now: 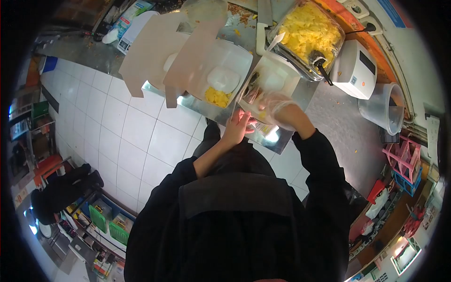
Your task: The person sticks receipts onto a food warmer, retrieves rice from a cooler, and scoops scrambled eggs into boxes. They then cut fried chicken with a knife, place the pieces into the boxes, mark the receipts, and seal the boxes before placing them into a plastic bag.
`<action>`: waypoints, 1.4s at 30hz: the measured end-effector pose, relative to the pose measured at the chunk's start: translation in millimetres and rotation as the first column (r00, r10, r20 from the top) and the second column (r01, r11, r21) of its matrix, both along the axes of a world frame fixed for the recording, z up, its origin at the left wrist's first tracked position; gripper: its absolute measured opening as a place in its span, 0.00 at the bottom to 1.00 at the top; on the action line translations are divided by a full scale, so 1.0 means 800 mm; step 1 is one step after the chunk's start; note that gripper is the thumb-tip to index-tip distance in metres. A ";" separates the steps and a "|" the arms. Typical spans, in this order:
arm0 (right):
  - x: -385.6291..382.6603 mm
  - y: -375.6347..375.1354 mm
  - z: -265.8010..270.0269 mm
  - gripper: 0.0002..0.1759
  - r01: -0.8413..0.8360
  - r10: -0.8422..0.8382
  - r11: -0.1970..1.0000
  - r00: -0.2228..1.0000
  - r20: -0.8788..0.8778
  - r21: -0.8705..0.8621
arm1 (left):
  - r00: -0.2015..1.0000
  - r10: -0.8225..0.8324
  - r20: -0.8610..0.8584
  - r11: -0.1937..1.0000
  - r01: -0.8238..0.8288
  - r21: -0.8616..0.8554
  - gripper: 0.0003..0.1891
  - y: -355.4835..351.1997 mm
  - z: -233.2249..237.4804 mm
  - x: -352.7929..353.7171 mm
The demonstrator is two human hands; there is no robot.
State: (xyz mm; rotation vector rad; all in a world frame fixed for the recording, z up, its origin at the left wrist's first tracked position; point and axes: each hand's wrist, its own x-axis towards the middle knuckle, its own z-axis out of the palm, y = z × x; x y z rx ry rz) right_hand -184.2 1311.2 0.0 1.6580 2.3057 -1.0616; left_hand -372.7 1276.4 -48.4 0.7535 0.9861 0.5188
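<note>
My left hand [238,129] grips the near corner of an open paper food box [287,73], with its thumb and fingers at the edge. Inside that box lie a white mound of rice [272,81] and some dark and brownish food at the left side. My right hand [278,109], in a clear plastic glove, reaches over the near part of the same box; its fingers are blurred, and what they hold, if anything, is hidden. Just left stands another open box [242,58] with white rice [223,79] and yellow shredded food [217,97].
A plastic-lined tray of yellow shredded food [307,33] with a black-handled utensil [323,70] sits at the back right. Nearby are a knife [264,23], a white device [358,69] and a clear plastic tub [383,108]. Another person [63,190] is at far left.
</note>
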 end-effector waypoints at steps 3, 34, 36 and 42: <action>0.002 0.007 0.020 0.10 0.273 -0.286 0.950 0.956 -0.065 -0.154 | 1.000 -0.017 -0.002 1.000 0.017 0.003 0.20 -0.001 -0.006 -0.002; -0.014 -0.015 0.002 0.14 0.021 -0.034 0.998 0.977 0.209 0.062 | 0.991 0.110 0.082 0.994 -0.109 -0.022 0.18 -0.008 0.000 0.009; -0.002 -0.013 0.003 0.14 -0.050 0.067 0.994 0.980 0.187 -0.093 | 0.988 0.123 0.092 0.992 -0.120 -0.028 0.18 -0.009 -0.003 0.011; -0.003 -0.011 -0.014 0.12 -0.075 0.075 0.997 0.997 0.018 0.028 | 0.991 0.114 0.071 0.992 -0.117 0.051 0.18 -0.009 -0.007 0.012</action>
